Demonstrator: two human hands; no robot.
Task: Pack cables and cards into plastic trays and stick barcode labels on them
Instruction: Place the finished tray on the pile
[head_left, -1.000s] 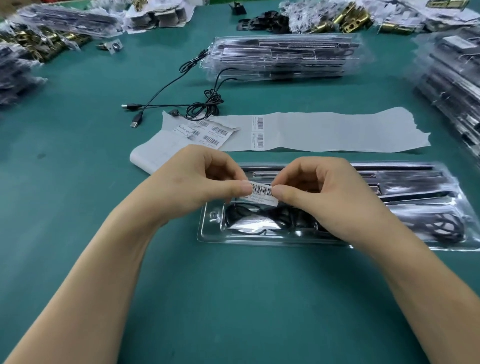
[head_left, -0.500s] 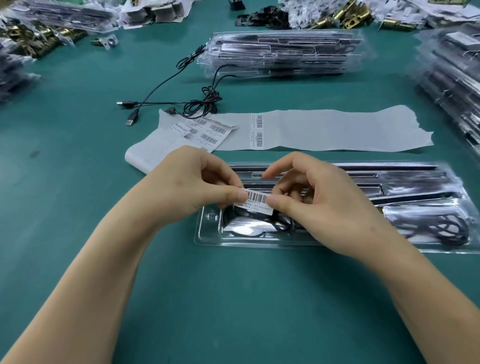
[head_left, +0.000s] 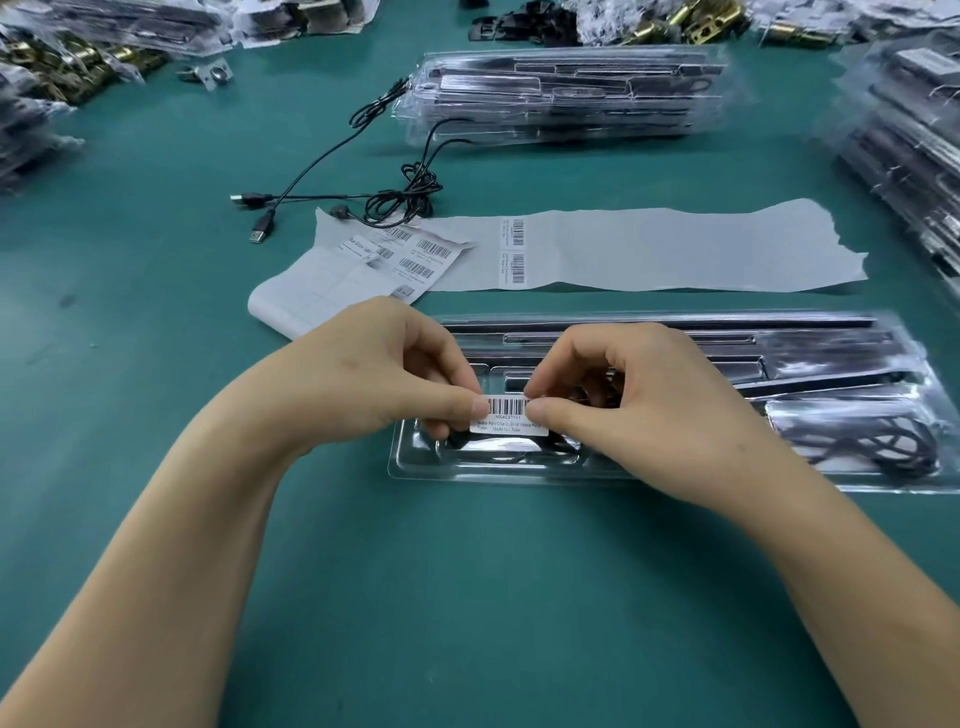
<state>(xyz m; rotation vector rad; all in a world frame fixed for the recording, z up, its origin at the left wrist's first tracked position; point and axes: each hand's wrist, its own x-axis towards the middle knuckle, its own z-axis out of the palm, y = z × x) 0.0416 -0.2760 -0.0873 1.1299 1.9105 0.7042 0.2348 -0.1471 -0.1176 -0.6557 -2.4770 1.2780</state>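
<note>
From the head camera we look down on a green bench (head_left: 467, 597), with both forearms reaching in from the near edge. Our left hand (head_left: 374, 379) and right hand (head_left: 639, 410) meet over the left end of a clear plastic tray (head_left: 467, 475) that lies lengthwise in front of us. Between them is a white barcode label (head_left: 509, 415). The left hand pinches its left end between thumb and forefinger, the right hand pinches its right end the same way, and the other fingers of both hands are curled in. The label is held flat and level, bars on top and small print beneath, just above the tray's left compartment. We cannot tell whether it already touches the plastic. A dark coiled cable (head_left: 872, 441) sits in the tray's right end, and long dark parts fill the narrow slots along its far side.

Just beyond the tray lies a long grey backing strip (head_left: 675, 244) with two labels left on it. Its left end overlaps a folded label sheet (head_left: 332, 280). A loose black USB cable (head_left: 332, 195) lies past that, leading toward a stack of packed trays (head_left: 561, 98). A second stack (head_left: 904, 156) stands at the right edge, and bagged brass parts (head_left: 67, 67) lie at the far left.
</note>
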